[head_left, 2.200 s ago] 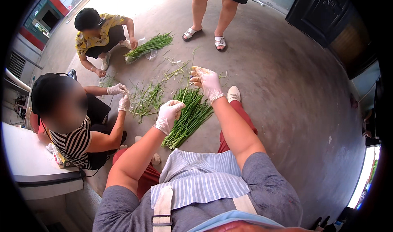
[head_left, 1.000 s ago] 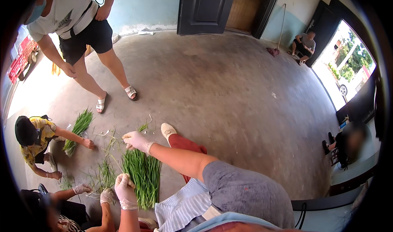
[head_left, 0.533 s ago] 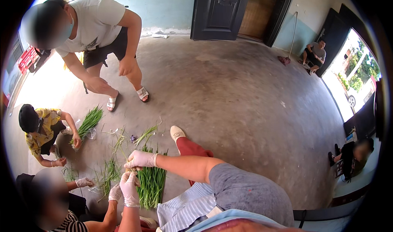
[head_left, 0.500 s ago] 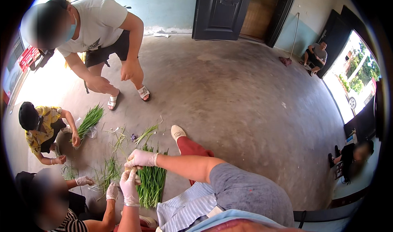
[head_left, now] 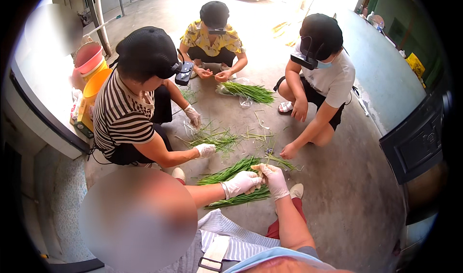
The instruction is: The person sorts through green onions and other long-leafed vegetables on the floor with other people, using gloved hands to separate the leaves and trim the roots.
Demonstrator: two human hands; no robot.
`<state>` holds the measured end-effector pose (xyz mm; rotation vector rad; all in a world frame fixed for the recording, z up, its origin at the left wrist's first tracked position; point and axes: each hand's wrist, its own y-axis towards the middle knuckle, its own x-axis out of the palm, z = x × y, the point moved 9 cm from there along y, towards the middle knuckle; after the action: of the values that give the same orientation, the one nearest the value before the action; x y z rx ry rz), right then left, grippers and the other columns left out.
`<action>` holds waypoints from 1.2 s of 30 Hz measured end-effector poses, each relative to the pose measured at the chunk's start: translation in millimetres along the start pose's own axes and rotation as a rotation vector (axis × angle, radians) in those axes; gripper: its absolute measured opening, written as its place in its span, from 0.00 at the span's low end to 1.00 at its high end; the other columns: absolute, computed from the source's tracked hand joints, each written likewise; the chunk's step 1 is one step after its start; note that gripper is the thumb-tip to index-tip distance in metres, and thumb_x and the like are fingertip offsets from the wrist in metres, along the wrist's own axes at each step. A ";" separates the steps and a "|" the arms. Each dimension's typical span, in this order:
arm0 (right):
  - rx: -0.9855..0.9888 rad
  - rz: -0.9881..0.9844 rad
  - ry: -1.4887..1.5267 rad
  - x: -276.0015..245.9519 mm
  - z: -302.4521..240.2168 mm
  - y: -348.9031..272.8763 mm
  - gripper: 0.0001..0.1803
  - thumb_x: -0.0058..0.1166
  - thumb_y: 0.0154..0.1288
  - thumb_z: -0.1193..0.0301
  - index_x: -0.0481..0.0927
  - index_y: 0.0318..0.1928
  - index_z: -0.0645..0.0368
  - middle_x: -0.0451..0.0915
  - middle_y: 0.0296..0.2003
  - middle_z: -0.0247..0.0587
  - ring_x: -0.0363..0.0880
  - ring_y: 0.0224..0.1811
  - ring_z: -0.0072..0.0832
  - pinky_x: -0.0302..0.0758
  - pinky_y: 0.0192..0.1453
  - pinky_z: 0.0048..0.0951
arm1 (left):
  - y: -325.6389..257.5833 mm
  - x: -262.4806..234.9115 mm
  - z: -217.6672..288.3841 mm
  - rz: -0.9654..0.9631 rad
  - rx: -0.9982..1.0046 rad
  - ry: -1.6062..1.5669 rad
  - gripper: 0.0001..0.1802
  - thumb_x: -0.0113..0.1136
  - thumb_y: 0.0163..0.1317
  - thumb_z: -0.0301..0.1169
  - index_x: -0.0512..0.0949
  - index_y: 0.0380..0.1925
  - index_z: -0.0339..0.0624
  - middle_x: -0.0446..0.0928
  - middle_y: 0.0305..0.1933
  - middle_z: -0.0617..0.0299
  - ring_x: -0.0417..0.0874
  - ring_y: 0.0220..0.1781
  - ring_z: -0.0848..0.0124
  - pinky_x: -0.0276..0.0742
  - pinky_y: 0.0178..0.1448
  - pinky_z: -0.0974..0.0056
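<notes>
My left hand (head_left: 242, 183) and my right hand (head_left: 274, 179), both in thin whitish gloves, meet fingertip to fingertip. Their fingers are pinched around something small and pale that I cannot make out. Directly beneath them lies a thick bundle of long green stalks (head_left: 241, 199) on the concrete floor, partly covered by my left hand and forearm. Beyond it is a loose heap of thin green stalks (head_left: 215, 141), close to the gloved hand of a co-worker (head_left: 205, 150) in a striped shirt.
A person (head_left: 212, 41) in a yellow patterned shirt squats behind another green bunch (head_left: 251, 92) on clear plastic. At right squats a person (head_left: 324, 80) in white, one hand near loose stalks (head_left: 282, 162). Buckets (head_left: 91, 63) stand at left; a dark door (head_left: 415, 140) is at right.
My view has swung left toward the bright doorway. The person in white has gone from stooping to squatting and reaches toward the floor. My hands stay pinched together over the bundle.
</notes>
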<state>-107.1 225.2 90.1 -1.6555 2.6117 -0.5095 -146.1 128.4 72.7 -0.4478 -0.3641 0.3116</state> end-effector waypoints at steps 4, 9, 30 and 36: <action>-0.036 0.117 0.179 -14.0 9.4 17.7 0.21 0.49 0.75 0.58 0.83 0.34 0.65 0.71 0.17 0.26 0.65 0.16 0.15 0.62 0.21 0.19 | -8.5 7.9 -11.7 -0.056 -0.045 0.219 0.13 0.58 0.68 0.38 0.82 0.28 0.43 0.75 0.21 0.69 0.73 0.22 0.80 0.70 0.27 0.73; -0.010 0.079 0.152 -18.2 19.4 20.1 0.22 0.49 0.75 0.58 0.78 0.26 0.60 0.70 0.16 0.27 0.63 0.14 0.15 0.62 0.20 0.19 | 5.4 -22.9 -4.6 0.169 0.042 -0.061 0.10 0.55 0.69 0.31 0.79 0.40 0.35 0.74 0.26 0.65 0.70 0.21 0.78 0.67 0.27 0.74; 0.138 -0.349 -0.033 50.8 35.5 -9.4 0.23 0.53 0.72 0.57 0.80 0.23 0.58 0.76 0.18 0.29 0.65 0.16 0.14 0.63 0.21 0.20 | -18.5 -57.8 32.4 0.214 0.379 -0.410 0.12 0.51 0.72 0.32 0.76 0.43 0.33 0.80 0.44 0.54 0.81 0.49 0.66 0.75 0.59 0.61; 0.092 -0.300 -0.080 35.3 45.6 -19.7 0.16 0.57 0.68 0.64 0.84 0.28 0.62 0.79 0.20 0.30 0.67 0.17 0.16 0.65 0.20 0.22 | -8.3 -94.4 24.1 0.272 0.398 -0.374 0.16 0.49 0.75 0.35 0.70 0.55 0.39 0.76 0.51 0.60 0.77 0.53 0.69 0.73 0.61 0.63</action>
<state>-97.3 174.2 58.2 -2.0014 2.2592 -0.5471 -238.0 95.2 71.3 -0.0411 -0.5926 0.7226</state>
